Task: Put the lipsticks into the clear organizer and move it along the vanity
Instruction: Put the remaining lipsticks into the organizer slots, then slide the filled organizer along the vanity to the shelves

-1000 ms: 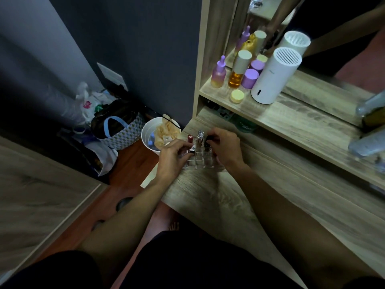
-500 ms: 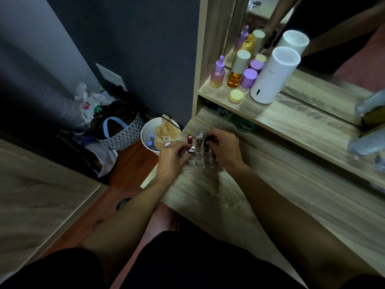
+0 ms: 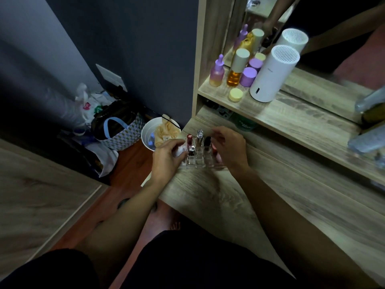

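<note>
While the clear organizer (image 3: 198, 160) is sitting near the vanity's (image 3: 239, 205) left front corner, both hands are flanking it. The left hand (image 3: 167, 158), at the organizer's nine o'clock, is curling its fingers against the left wall, with something pale partly showing under them; whether it is clamping the wall or only touching it I cannot tell. The right hand (image 3: 230, 149), at three o'clock, is arching over the right end with fingers loosely bent and nothing visibly pinched between them. Three lipsticks are standing upright in the back slots: a red one (image 3: 189, 140) at the left, a silver-capped one (image 3: 200, 138) at twelve o'clock, a black one (image 3: 207, 142) beside it. A white cylinder (image 3: 273, 74) is standing on the shelf (image 3: 291, 119) toward one o'clock.
</note>
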